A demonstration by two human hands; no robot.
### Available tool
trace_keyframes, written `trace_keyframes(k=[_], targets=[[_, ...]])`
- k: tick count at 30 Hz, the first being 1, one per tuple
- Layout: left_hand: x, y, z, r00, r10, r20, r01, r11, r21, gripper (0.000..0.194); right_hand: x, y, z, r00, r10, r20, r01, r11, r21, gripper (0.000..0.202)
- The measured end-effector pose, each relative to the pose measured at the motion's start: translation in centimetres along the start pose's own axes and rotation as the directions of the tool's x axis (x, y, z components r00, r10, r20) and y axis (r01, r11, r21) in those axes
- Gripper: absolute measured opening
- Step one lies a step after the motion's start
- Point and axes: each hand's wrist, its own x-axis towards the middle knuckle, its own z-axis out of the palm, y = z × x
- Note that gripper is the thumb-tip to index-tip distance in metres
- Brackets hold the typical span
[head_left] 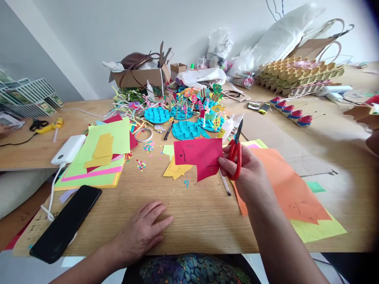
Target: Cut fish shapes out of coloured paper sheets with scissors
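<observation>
Raised over the table's middle, my right hand [244,171] grips red-handled scissors [236,157], blades pointing up, together with a piece of dark pink paper [204,156] pinched between thumb and finger. Black pen lines and dots mark the paper. My left hand [143,225] rests on the wooden table [189,221] near the front edge, its fingers apart and holding nothing. Behind the pink paper lie yellow paper pieces [177,169]. A pen [225,183] lies just left of my right wrist, beside orange sheets [275,177] with pen drawings.
At the left are coloured paper sheets [109,138], a black phone [65,223] and a white power bank [68,150]. Blue round bases [186,130] with paper fish stand behind. Egg trays [299,73] are stacked back right. Another person's hand [373,142] shows at the right edge.
</observation>
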Motion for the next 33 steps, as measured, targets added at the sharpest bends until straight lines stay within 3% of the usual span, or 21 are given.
trace_keyframes(k=[6,8,10,11,13,15,16,18,20,22,26,28,30,33], targets=[[0.5,-0.9,0.0,0.99,-0.083,-0.111,0.076,0.995,-0.067,0.043,0.0,0.0,-0.3,1.0,0.001,-0.013,-0.001,0.999,-0.045,0.02],[0.7,-1.0,-0.5,0.98,-0.139,-0.143,0.109,0.974,-0.197,0.039,0.0,0.1,-0.4,1.0,0.005,-0.013,-0.006,0.999,-0.042,0.021],[1.0,-0.8,-1.3,0.953,-0.266,-0.146,0.187,0.894,-0.408,0.032,0.1,0.1,-0.4,1.0,0.015,-0.01,-0.016,1.0,-0.021,0.021],[1.3,-0.7,-1.9,0.921,-0.367,-0.131,0.244,0.805,-0.54,0.03,0.1,0.2,-0.3,1.0,0.024,-0.008,-0.024,1.0,-0.01,0.021],[2.0,-0.6,-3.2,0.815,-0.577,-0.051,0.314,0.513,-0.799,0.027,0.3,0.2,-0.2,0.998,0.054,0.007,-0.054,0.999,0.004,0.021],[2.9,-0.6,-4.7,0.74,-0.672,0.036,0.239,0.212,-0.948,0.027,0.4,0.3,0.1,0.994,0.102,0.042,-0.102,0.995,0.002,0.021],[3.3,-0.7,-5.6,0.74,-0.671,0.048,0.171,0.118,-0.978,0.028,0.5,0.3,0.3,0.99,0.126,0.068,-0.127,0.992,-0.004,0.022],[4.4,-0.9,-7.3,0.788,-0.616,0.017,0.056,0.044,-0.997,0.03,0.6,0.2,0.7,0.978,0.169,0.119,-0.167,0.986,-0.023,0.025],[5.5,-1.1,-8.9,0.841,-0.54,-0.015,0.013,0.047,-0.999,0.035,0.8,0.0,1.1,0.966,0.195,0.171,-0.188,0.981,-0.053,0.025],[6.6,-1.2,-10.3,0.881,-0.473,-0.012,0.041,0.101,-0.994,0.039,1.0,-0.3,1.4,0.95,0.214,0.226,-0.197,0.976,-0.096,0.024],[9.0,-0.9,-11.7,0.884,-0.467,-0.026,0.136,0.31,-0.941,0.034,1.3,-1.0,1.8,0.905,0.245,0.349,-0.199,0.966,-0.163,0.019],[10.0,-0.5,-11.9,0.9,-0.437,-0.004,0.174,0.368,-0.913,0.025,1.4,-1.3,1.8,0.887,0.24,0.394,-0.185,0.968,-0.171,0.017],[10.8,-0.2,-11.8,0.929,-0.365,0.067,0.21,0.37,-0.905,0.018,1.7,-1.3,1.9,0.874,0.229,0.428,-0.167,0.97,-0.178,0.017],[11.5,0.1,-11.5,0.937,-0.323,0.134,0.237,0.305,-0.922,0.016,2.2,-0.9,2.2,0.858,0.217,0.466,-0.152,0.973,-0.174,0.017]])
